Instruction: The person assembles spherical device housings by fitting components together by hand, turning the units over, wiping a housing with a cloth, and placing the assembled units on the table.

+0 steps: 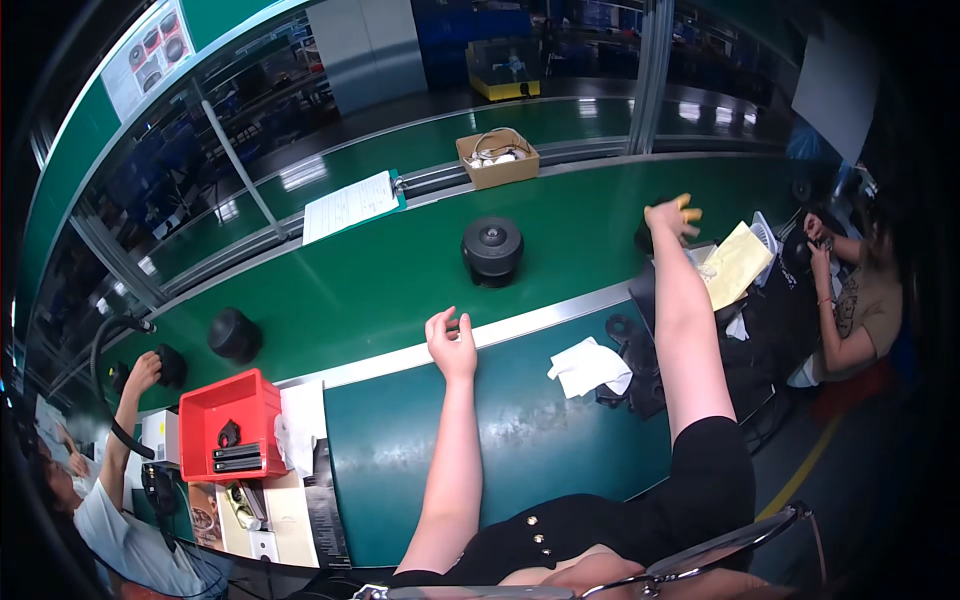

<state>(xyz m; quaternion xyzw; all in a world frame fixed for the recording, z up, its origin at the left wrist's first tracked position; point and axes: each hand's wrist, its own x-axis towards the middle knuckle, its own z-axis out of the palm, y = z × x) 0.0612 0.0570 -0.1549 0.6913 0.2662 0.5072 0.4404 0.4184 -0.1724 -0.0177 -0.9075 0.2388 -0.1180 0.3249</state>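
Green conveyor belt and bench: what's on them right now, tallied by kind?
Black round parts: 2
Cardboard box: 1
Clipboard with papers: 1
Red bin: 1
White cloth: 1
Total: 6

Your left hand rests empty, fingers loosely curled, at the metal edge strip of the green conveyor belt. Your right hand is extended to the right, fingers on a small yellow part; grip cannot be confirmed. A black round housing stands on the belt between your hands. A white cloth lies on the work surface beside black parts.
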